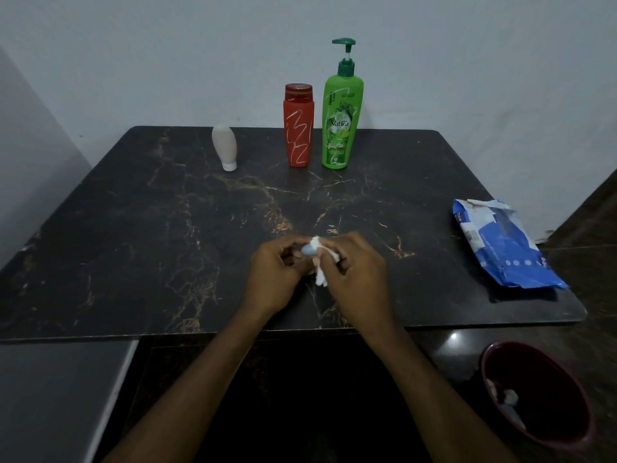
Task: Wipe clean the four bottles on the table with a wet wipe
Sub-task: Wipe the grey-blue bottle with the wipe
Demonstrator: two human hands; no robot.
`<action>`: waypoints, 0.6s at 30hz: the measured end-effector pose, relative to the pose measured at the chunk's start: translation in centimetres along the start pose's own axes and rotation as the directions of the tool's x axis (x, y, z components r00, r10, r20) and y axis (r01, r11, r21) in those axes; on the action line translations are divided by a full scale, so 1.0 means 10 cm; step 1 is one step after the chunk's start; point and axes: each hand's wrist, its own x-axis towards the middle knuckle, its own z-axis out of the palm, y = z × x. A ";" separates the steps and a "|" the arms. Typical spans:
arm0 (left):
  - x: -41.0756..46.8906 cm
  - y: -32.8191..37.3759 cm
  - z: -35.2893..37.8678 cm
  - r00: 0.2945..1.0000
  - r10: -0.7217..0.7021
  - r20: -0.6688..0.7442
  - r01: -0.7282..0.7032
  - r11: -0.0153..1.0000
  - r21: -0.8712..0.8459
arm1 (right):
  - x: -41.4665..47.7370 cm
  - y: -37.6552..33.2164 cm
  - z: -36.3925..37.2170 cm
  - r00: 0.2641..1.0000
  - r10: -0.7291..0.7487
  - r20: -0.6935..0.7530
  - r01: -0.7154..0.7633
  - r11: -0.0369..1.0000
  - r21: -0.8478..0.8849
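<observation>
Table (pixel 167 228); blue bottle (pixel 307 251) crosswise in wipe (pixel 321 279)

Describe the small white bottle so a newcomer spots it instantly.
On the dark marbled table, look along the far edge. Left of the red bottle and green pump bottle, standing apart, is the small white bottle: shortest, plain, cap down.

Home room: dark marbled table (pixel 133 228), green shampoo bottle (pixel 340 128), wipes pack (pixel 500 245), maroon bin (pixel 551 389).

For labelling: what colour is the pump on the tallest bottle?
The pump is dark green; head view.
</observation>
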 end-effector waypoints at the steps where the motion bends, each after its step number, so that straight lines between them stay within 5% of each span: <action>1: 0.00 0.00 0.00 1.000 -0.011 0.002 0.011 1.000 -0.010 | 0.03 0.07 -0.05 0.999 0.026 -0.023 -0.026 1.000 -0.010; 6: -0.02 0.01 0.02 0.999 -0.032 0.020 0.032 0.999 -0.018 | 0.11 0.40 -0.28 0.951 0.306 -0.046 -0.306 0.952 0.002; 13: 0.00 -0.02 -0.02 1.000 0.030 0.004 -0.030 0.999 0.023 | 0.02 0.13 -0.12 0.998 0.056 -0.023 -0.056 0.998 -0.004; 18: 0.00 0.00 -0.02 0.998 0.004 0.056 -0.003 1.000 -0.018 | 0.02 0.29 -0.22 0.995 0.100 0.003 -0.100 0.995 -0.013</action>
